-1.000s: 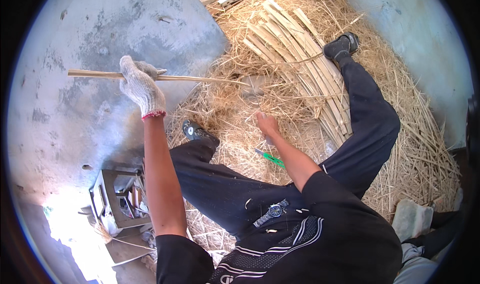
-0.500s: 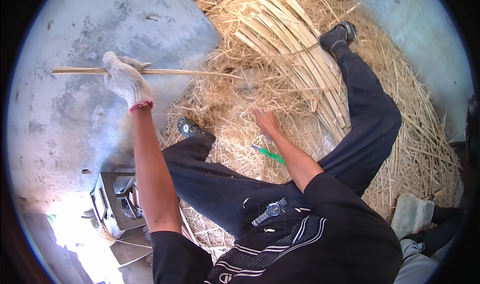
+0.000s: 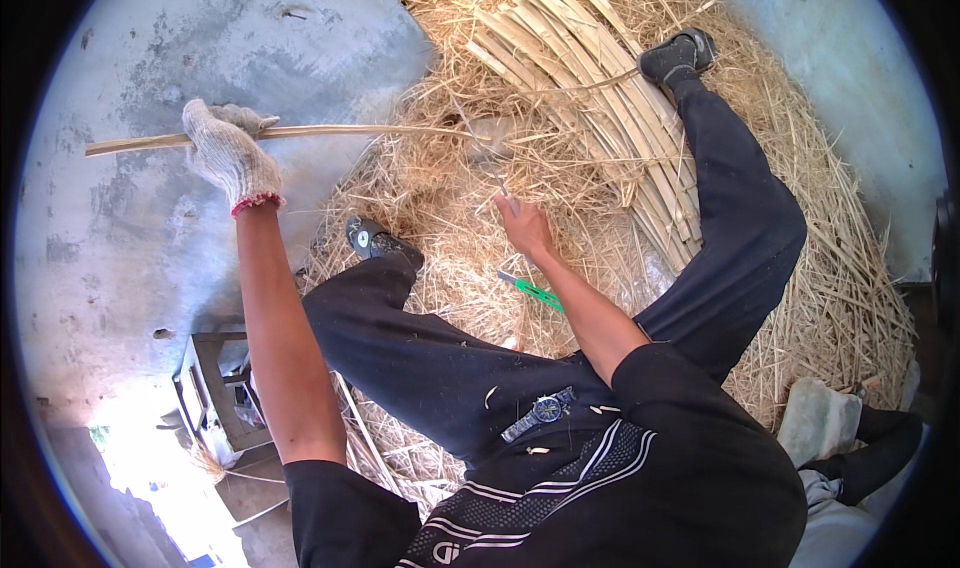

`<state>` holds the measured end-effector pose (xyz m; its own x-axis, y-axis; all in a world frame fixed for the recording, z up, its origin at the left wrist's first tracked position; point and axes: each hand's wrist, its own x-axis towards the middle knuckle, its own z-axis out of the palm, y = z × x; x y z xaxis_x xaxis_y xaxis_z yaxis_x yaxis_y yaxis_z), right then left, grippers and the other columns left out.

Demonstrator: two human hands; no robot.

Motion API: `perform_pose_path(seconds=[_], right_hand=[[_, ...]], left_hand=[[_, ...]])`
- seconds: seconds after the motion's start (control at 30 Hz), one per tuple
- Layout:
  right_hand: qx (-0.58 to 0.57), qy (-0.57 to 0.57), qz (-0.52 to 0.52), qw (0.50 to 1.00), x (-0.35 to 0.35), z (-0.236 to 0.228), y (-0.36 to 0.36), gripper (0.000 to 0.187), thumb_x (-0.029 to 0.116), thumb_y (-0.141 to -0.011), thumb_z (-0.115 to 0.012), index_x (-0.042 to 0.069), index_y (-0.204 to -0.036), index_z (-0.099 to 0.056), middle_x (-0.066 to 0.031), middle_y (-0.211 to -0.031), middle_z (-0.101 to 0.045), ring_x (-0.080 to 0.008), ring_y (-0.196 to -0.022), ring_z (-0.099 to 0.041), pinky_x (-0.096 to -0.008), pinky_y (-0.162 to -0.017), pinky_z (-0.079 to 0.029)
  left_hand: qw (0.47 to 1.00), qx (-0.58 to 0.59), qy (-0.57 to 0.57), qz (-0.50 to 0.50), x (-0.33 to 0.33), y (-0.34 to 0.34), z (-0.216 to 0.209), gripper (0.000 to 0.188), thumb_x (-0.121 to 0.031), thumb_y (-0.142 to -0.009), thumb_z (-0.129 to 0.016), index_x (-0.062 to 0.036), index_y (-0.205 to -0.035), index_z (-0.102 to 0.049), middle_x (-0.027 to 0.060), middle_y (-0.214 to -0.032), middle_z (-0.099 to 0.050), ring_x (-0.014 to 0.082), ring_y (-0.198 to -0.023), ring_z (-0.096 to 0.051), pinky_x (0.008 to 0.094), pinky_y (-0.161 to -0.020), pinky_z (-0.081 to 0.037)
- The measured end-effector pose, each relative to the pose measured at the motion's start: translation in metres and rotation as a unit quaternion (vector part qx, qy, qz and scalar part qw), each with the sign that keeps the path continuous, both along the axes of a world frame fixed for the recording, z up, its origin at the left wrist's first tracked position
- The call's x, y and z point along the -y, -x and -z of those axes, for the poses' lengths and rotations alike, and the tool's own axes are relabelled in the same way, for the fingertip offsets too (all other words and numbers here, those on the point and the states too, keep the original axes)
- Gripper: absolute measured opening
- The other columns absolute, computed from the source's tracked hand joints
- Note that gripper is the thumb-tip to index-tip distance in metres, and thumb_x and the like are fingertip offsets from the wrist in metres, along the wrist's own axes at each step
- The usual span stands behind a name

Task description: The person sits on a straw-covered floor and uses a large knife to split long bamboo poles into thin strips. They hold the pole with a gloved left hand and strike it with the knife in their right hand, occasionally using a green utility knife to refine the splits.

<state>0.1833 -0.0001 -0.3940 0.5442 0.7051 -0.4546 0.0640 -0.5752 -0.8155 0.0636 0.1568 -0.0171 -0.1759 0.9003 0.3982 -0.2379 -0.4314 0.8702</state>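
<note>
A white knitted glove with a red cuff covers my left hand (image 3: 232,153), whose fingers are wrapped around a long split bamboo strip (image 3: 345,129). The strip runs nearly level, its short end to the left and its long end bending right toward the middle. Bare, my right hand (image 3: 525,228) grips a thin-bladed knife (image 3: 501,181); its blade points up and away, close to the strip's right end. Whether blade and strip touch I cannot tell. Beneath that end is a greyish block (image 3: 489,134) among the shavings. A green utility knife (image 3: 535,292) lies below my right hand.
Bamboo shavings (image 3: 450,283) cover the floor between my legs. Several split slats (image 3: 590,68) lie piled at the far right, against my right shoe (image 3: 676,58). A wooden frame (image 3: 222,393) stands at lower left. A wristwatch (image 3: 548,409) rests on my lap.
My left hand has shifted a little to the left with the strip, whose left end now sits slightly lower. My right hand has moved only slightly, still on the knife.
</note>
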Motion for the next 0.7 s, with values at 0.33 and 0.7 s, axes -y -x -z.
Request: perform_pose_path(seconds=[0.33, 0.7], right_hand=[[0.004, 0.027, 0.033, 0.999, 0.004, 0.015, 0.000, 0.070, 0.062, -0.094, -0.045, -0.002, -0.103, -0.069, -0.0283, -0.103, -0.068, -0.0428, -0.096, -0.067, -0.0516, -0.084, -0.051], [0.040, 0.037, 0.011, 0.998, 0.059, 0.032, -0.017, 0.073, 0.068, -0.090, -0.047, 0.001, -0.109, -0.069, -0.0302, -0.114, -0.064, -0.0425, -0.110, -0.062, -0.0480, -0.095, -0.048]], left_hand=[[1.000, 0.009, -0.002, -0.005, -0.011, 0.011, 0.003, 0.034, -0.027, -0.094, -0.053, -0.0096, -0.066, -0.043, 0.0024, -0.052, -0.040, 0.0146, -0.042, -0.036, 0.0410, -0.046, -0.047], [0.996, -0.007, 0.031, -0.081, 0.002, 0.034, 0.002, 0.036, -0.031, -0.096, -0.053, -0.0120, -0.069, -0.041, 0.0017, -0.054, -0.043, 0.0155, -0.045, -0.042, 0.0401, -0.049, -0.051]])
